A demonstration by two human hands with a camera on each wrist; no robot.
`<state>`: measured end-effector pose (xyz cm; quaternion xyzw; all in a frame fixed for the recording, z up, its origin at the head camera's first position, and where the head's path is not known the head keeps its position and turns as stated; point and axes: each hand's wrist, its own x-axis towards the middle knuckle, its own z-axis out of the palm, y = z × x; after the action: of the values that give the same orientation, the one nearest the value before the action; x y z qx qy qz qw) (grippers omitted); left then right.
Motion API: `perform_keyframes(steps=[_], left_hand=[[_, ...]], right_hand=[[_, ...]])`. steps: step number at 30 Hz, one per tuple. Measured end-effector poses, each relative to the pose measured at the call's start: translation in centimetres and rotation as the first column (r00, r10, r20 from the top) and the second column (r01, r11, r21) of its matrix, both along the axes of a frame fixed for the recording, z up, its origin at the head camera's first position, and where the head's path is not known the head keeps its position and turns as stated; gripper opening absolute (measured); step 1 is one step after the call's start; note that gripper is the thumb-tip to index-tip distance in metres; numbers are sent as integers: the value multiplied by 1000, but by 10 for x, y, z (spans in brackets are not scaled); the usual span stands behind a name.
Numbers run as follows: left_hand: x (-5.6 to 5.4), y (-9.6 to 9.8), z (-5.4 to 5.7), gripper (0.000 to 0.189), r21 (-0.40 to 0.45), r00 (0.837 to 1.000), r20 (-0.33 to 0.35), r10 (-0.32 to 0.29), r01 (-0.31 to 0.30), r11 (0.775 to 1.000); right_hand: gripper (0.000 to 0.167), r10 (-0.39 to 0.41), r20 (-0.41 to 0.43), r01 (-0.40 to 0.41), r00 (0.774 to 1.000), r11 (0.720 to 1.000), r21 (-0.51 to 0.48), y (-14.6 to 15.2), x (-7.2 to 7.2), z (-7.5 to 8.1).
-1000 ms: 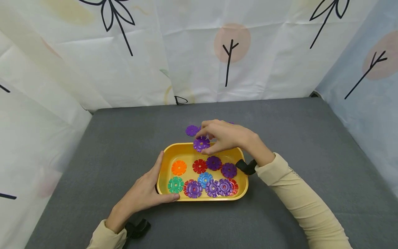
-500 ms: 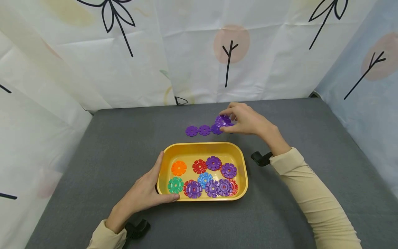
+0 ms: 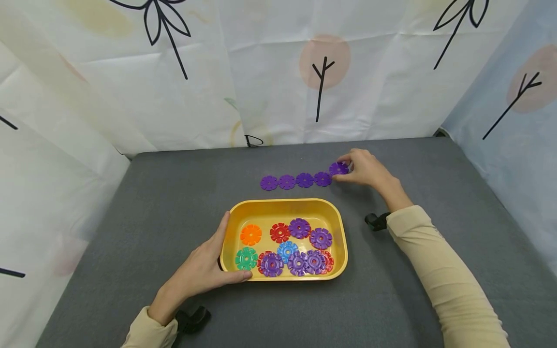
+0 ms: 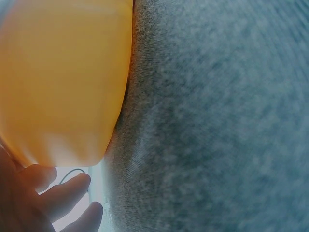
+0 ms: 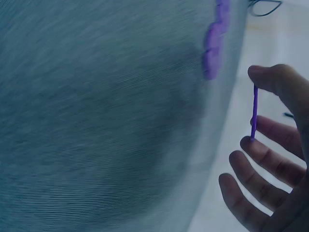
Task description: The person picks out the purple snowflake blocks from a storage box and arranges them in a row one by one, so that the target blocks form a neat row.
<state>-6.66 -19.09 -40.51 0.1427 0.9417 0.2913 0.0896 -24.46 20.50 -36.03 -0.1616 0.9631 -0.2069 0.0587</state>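
My right hand (image 3: 365,168) pinches a purple flower-shaped plastic disc (image 3: 338,168) by its edges between thumb and fingers, at the right end of a row. Edge-on in the right wrist view, this purple disc (image 5: 254,113) spans from thumb to fingertips, above the table. The row of purple discs (image 3: 286,182) lies flat behind a yellow tray (image 3: 278,205). My left hand (image 3: 208,261) grips the tray's left end, thumb over the front rim and fingers along the side. Inside the tray lie several flower discs in purple, red, blue, green and an orange one (image 3: 250,235).
A grey cloth-covered table (image 3: 174,193) spreads around the tray. White printed fabric (image 3: 270,72) stands along the table's back edge, with a bluish sheet at the right. Black wrist straps (image 3: 191,320) sit on both wrists.
My right hand has carried the purple disc from over the tray's back rim to the row's right end, uncovering the row. My left hand has stayed on the tray.
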Motion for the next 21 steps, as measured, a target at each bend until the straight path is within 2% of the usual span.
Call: perform_keyframes(steps=[8, 14, 21], left_hand=[[-1, 0, 0, 134, 4, 1000, 12, 1, -1, 1000], [-1, 1, 0, 134, 12, 999, 34, 6, -6, 1000], [-1, 0, 0, 134, 11, 1000, 28, 8, -8, 1000]], right_hand=[[55, -88, 40, 86, 995, 995, 57, 7, -1, -22], [63, -88, 91, 83, 992, 995, 64, 7, 0, -24], [55, -68, 124, 61, 990, 997, 57, 7, -2, -24]])
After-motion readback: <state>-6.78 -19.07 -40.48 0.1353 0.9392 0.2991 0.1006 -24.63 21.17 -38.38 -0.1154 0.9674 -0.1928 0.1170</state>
